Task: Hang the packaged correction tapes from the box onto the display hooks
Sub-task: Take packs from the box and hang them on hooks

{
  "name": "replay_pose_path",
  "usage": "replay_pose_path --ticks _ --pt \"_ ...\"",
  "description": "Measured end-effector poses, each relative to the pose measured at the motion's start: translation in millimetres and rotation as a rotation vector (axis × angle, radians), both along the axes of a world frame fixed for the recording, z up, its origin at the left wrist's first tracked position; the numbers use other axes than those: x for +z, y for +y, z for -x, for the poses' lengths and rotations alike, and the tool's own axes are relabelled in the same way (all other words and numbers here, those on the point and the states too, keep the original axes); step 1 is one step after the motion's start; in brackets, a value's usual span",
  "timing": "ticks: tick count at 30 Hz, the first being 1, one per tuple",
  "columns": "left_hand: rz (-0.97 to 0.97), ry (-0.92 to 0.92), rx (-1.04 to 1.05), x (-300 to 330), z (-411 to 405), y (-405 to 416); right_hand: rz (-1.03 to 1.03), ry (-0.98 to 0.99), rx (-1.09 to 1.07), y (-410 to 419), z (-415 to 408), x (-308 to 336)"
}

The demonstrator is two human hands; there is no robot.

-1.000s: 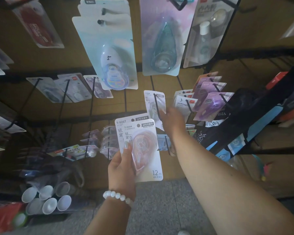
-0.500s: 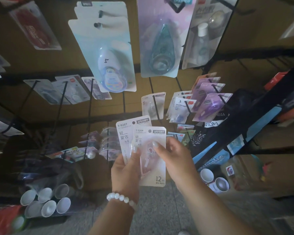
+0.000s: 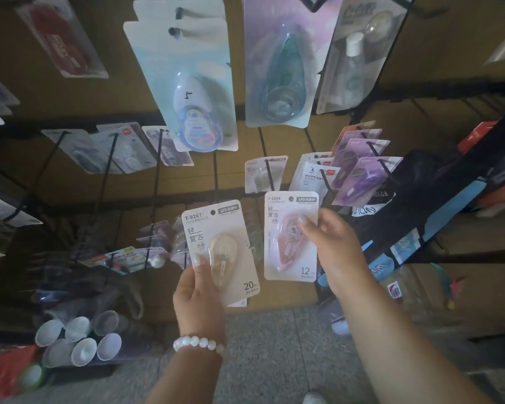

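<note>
I have the pink pack (image 3: 289, 237) pinched by its right edge in my right hand (image 3: 330, 252), just below the hook (image 3: 270, 174) carrying one small pack. My left hand (image 3: 199, 295) is closed on the beige pack (image 3: 220, 249) near its lower left, with another card tucked behind it. I judge these blister cards light and stiff, slick over the plastic bubble, best held by the cardboard edge with the top hole left free. Neighbouring purple packs (image 3: 362, 182) crowd the right; open board lies to the left of the hook.
</note>
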State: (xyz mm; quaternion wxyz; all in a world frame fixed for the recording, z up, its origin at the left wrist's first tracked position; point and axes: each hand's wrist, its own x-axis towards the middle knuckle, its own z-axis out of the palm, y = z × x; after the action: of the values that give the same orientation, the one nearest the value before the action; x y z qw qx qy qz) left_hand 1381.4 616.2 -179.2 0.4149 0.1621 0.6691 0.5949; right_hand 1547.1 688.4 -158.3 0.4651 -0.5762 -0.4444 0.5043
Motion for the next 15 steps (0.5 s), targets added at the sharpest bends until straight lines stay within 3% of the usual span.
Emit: replay_pose_path --ticks 15 --pt "0.01 -0.015 -0.017 -4 -1 -3 -0.02 -0.233 0.06 17 16 -13"
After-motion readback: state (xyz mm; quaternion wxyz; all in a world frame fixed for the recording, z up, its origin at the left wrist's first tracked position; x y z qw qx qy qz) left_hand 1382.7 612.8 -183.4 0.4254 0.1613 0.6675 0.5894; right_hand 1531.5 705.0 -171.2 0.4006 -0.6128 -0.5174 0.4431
